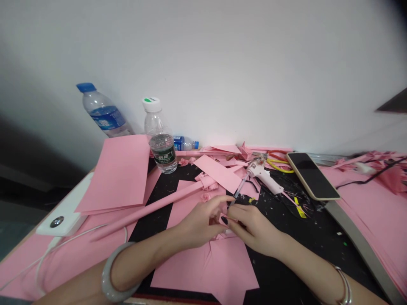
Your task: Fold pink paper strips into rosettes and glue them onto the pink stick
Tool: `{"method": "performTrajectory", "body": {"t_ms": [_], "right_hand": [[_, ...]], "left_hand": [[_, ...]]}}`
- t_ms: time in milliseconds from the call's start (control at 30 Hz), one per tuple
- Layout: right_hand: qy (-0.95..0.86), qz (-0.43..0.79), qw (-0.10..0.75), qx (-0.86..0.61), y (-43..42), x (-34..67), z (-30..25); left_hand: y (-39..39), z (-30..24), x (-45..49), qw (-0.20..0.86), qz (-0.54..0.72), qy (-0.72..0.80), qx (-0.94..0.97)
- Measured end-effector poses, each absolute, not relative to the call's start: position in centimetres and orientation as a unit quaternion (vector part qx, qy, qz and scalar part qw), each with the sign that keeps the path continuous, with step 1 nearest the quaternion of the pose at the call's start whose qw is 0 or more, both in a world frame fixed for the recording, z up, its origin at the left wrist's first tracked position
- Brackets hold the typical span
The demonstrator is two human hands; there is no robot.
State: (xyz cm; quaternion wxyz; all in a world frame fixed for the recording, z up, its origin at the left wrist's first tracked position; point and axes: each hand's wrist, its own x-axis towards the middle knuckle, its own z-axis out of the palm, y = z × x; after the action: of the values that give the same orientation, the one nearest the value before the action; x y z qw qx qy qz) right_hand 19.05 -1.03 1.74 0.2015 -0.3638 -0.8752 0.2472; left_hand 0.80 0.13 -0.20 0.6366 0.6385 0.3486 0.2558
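My left hand (200,222) and my right hand (251,226) meet at the middle of the table over a black mat (286,271). Both pinch a small piece of pink paper (222,218) between their fingertips. My right hand also grips a thin tweezer-like tool (238,190) that points up and away from me. A pink sheet (216,267) lies under my hands. A long rolled pink paper tube (152,209) runs from the left toward my left hand. Small folded pink paper roses (206,184) sit just beyond my fingers.
Two water bottles (160,135) (103,112) stand at the back left, a third (186,144) lies by the wall. A white glue gun (265,176), scissors (280,163) and a phone (313,176) lie at the right. A pink paper stack (119,173), a white power strip (63,212) and a metal ruler (359,243) are nearby.
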Motion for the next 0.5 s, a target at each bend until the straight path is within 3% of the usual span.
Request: {"method": "performTrajectory", "body": {"t_ms": [167,500], "right_hand": [[-0.874,0.28,0.183,-0.353,-1.14,18.86,1.65],[-0.864,0.265,0.235,-0.358,-1.17,18.86,1.28]], "left_hand": [[-0.12,-0.18,0.81,0.635,0.261,0.316,0.655],[0.15,-0.84,0.91,0.659,0.267,0.311,0.631]]}}
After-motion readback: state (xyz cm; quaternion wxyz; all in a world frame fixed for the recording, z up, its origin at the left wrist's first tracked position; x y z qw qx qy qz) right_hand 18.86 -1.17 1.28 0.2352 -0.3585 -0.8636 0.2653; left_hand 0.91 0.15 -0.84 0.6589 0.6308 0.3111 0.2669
